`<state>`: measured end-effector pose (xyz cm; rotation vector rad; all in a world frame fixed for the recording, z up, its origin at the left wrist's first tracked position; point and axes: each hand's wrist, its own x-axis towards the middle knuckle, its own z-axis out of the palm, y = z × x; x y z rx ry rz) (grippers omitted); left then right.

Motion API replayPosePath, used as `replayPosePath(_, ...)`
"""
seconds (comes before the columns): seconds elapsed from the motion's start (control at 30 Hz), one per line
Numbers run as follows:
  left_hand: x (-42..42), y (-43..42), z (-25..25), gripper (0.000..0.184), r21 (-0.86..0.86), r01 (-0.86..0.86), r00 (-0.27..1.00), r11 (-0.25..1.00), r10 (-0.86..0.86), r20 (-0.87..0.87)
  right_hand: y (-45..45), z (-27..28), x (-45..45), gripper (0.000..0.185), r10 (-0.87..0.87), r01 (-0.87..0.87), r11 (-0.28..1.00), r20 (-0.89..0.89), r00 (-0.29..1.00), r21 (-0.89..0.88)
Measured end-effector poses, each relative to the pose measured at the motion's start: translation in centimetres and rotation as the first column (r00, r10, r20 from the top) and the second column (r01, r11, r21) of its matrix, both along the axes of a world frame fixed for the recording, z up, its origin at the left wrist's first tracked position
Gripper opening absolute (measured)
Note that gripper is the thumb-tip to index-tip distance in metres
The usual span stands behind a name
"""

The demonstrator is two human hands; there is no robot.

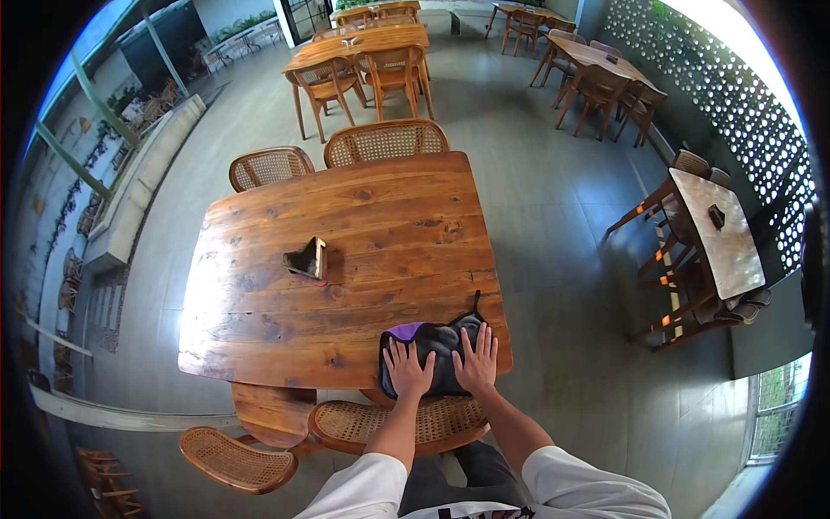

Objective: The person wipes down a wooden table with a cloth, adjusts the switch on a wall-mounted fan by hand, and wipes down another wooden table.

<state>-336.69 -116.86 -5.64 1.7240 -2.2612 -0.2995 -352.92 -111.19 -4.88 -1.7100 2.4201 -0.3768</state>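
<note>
A dark grey cloth with a purple patch and a thin black loop at its far right corner lies at the near right corner of a wooden table. My left hand rests on its left part, palm down with fingers apart. Flat on its right part is my right hand, fingers stretched forward. Neither hand grips the cloth. Farther back on the tabletop stands a small wooden holder with a dark piece beside it, whose kind I cannot make out.
A cane-backed chair stands between me and the table, with another cane chair to its left. Two cane chairs are on the far side. More wooden tables and a light-topped table stand farther off.
</note>
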Motion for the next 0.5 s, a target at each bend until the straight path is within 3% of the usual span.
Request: replayPosePath(0.5, -0.2, -0.03, 0.5, 0.072, 0.028, -0.008, 0.999, 1.0, 0.007, 0.044, 0.01, 0.57, 0.19, 0.063, -0.004, 0.004, 1.0, 0.006, 1.0, -0.024)
